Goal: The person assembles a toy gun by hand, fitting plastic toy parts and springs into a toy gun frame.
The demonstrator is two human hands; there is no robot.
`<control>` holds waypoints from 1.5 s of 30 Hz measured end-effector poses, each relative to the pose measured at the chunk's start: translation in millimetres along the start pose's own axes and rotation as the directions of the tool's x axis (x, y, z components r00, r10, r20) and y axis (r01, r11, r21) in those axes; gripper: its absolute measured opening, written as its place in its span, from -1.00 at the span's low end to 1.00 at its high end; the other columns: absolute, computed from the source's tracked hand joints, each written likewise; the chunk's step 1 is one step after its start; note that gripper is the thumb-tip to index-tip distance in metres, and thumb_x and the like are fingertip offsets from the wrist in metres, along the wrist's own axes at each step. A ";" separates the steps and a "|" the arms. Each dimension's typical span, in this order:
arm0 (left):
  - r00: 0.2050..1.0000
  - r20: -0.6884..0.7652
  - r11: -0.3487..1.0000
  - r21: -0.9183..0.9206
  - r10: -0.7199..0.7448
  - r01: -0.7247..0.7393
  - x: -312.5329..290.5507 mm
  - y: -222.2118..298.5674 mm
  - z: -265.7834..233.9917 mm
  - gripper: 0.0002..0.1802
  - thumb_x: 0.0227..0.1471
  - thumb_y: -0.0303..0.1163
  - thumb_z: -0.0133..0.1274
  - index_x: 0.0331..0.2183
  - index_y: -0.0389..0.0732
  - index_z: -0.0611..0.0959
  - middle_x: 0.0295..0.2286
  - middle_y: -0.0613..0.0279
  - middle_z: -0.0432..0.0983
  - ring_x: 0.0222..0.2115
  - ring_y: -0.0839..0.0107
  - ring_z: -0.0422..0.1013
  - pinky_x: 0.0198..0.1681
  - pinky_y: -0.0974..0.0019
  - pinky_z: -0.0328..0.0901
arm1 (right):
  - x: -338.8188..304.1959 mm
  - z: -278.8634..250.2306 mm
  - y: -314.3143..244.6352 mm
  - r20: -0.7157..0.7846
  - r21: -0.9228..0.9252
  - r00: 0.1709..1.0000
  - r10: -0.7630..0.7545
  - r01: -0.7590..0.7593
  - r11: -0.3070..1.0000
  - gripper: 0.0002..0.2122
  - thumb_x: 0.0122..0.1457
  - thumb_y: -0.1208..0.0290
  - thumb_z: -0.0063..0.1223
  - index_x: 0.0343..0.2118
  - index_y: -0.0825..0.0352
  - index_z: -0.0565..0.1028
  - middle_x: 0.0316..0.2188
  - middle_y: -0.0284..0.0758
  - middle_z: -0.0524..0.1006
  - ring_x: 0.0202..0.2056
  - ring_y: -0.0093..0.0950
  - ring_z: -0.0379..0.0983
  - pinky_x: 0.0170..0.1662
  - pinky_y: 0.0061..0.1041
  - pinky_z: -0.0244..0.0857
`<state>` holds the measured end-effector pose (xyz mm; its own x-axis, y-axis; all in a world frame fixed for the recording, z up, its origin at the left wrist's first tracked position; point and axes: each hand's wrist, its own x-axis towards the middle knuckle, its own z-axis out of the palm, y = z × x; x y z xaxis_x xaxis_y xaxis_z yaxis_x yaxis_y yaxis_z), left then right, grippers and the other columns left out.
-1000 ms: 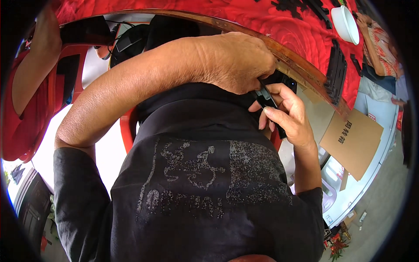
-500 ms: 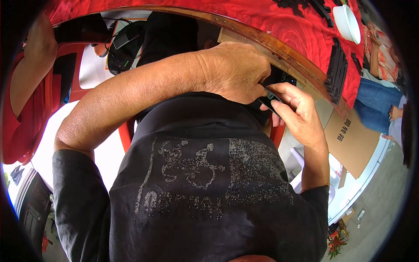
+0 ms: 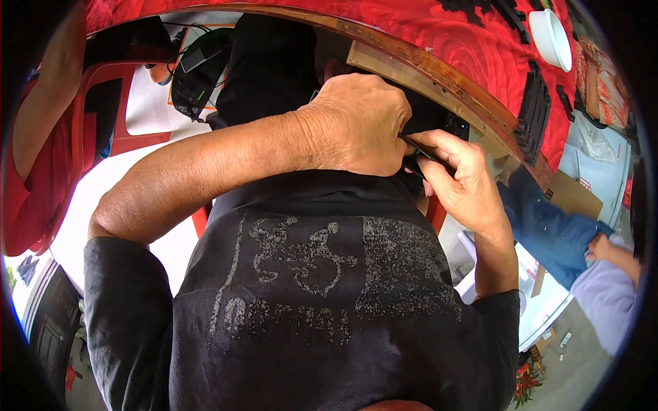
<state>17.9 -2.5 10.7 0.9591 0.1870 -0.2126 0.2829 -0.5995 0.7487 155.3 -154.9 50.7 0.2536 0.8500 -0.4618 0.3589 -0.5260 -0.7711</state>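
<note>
In front of my belly, my left hand [image 3: 360, 123] is curled into a fist, its back turned up. My right hand [image 3: 462, 178] meets it from the right, thumb and fingers pinched on a thin black piece [image 3: 413, 145] that looks like a plastic strip. One end of this piece runs into the left fist, where the fingers and whatever else they hold are hidden. Both hands are above my lap, just short of the table edge.
A red cloth covers the table [image 3: 404, 31], with a wooden edge. On it are a white bowl [image 3: 550, 40] and slotted black plastic parts [image 3: 533, 109]. A person in red sits left on a red chair [image 3: 113, 103]; others are at right, near a cardboard box [image 3: 576, 195].
Both my hands have shifted slightly left, still joined at the black piece. At right, a person in jeans has moved nearer, and the cardboard there is now mostly covered or displaced.
</note>
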 end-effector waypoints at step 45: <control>0.984 -0.171 0.992 0.119 0.053 -0.033 -5.5 -22.1 1.4 -0.70 -0.24 -0.29 0.10 -0.49 -0.34 0.69 -0.69 -0.01 0.50 -0.52 0.03 0.55 -0.33 0.08 0.46 | 7.3 -0.8 2.7 -0.027 -0.125 0.999 -0.039 0.036 0.991 -0.81 0.06 0.57 0.10 -0.25 0.46 0.59 -0.58 -0.17 0.59 -0.56 -0.58 0.52 -0.45 -0.57 0.35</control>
<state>6.4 8.6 -5.5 0.9565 0.2853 -0.0617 0.2505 -0.6936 0.6754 158.9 -150.1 45.5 0.2634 0.8689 -0.4192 0.4773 -0.4950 -0.7261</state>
